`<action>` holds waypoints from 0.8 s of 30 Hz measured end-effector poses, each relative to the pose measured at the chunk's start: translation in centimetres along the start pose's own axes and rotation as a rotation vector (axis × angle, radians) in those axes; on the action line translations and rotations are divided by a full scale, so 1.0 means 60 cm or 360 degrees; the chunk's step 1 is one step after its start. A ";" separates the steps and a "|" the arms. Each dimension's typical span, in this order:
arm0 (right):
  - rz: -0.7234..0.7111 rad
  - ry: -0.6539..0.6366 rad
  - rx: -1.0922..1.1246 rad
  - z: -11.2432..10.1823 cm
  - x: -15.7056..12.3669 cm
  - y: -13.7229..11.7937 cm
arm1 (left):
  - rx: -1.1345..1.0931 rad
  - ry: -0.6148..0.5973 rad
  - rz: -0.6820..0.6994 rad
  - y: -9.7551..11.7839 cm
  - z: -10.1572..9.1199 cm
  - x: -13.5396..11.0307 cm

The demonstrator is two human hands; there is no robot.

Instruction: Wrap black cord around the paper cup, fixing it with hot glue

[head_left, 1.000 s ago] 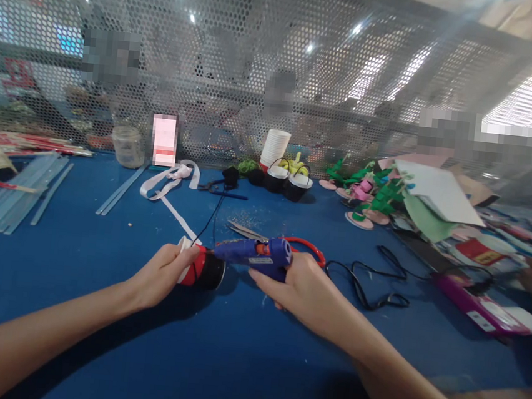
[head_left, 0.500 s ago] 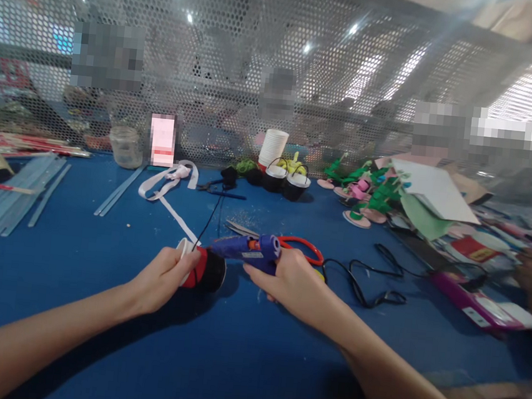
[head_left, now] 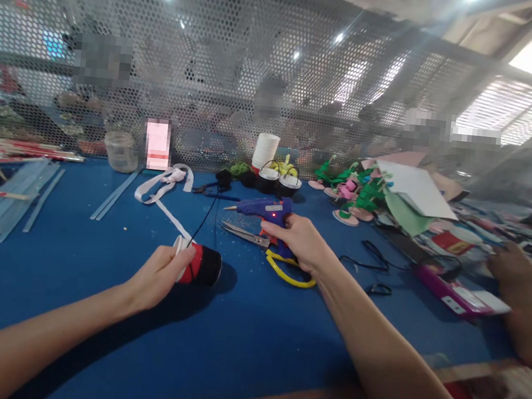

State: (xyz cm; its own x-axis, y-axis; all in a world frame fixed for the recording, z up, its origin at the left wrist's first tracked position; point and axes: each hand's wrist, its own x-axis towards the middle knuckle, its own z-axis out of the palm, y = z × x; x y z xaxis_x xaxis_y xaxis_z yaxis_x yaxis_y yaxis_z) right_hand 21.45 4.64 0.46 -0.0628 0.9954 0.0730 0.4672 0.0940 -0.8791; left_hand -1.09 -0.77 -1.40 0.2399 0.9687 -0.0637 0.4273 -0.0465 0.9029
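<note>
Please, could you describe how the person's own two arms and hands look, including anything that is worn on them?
The left hand and right hand are bare, without gloves. No sleeve covers the visible left forearm or right forearm, and no watch or bracelet shows at either wrist. Some fingers are hidden, so rings cannot be ruled out.

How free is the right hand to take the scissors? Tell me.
Probably not free as things stand: the right hand grips the glue gun, though the scissors lie close by.
</note>
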 end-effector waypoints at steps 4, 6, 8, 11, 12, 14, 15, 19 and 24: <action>0.0077 0.0051 -0.0368 -0.005 0.042 0.024 | 0.0005 -0.0012 0.0037 0.003 0.000 -0.002; 0.0120 0.0053 -0.0504 -0.006 0.061 0.035 | 0.0000 -0.0026 0.0044 0.003 0.000 -0.003; 0.0165 0.0087 -0.0663 -0.006 0.077 0.044 | -0.0011 -0.0046 0.0052 0.003 0.000 -0.004; 0.0207 0.0179 -0.0867 -0.002 0.090 0.045 | 0.0008 -0.0060 0.0057 0.002 0.000 -0.004; 0.0202 0.0210 -0.0914 0.001 0.090 0.042 | 0.0023 -0.0059 0.0055 0.002 0.000 -0.004; 0.0137 0.0231 -0.0960 0.010 0.084 0.028 | 0.0052 -0.0053 0.0061 0.002 0.000 -0.005; 0.0081 0.0206 -0.0958 0.017 0.077 0.018 | 0.0064 -0.0053 0.0071 0.001 0.000 -0.005; -0.0170 -0.0177 -0.0756 0.061 0.041 -0.029 | 0.0167 -0.0071 0.0154 0.003 0.002 -0.005; -0.0485 -0.0715 -0.0054 0.120 0.003 -0.067 | 0.0333 -0.0110 0.0285 0.007 0.004 -0.007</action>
State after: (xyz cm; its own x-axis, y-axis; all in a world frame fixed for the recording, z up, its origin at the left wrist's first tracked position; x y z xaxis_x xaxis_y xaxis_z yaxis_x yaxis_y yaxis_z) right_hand 13.22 4.28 0.63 -0.5672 0.8166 0.1072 0.3965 0.3848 -0.8335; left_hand -0.80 -1.26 -1.08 0.3836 0.9219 0.0537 0.5418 -0.2717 0.7954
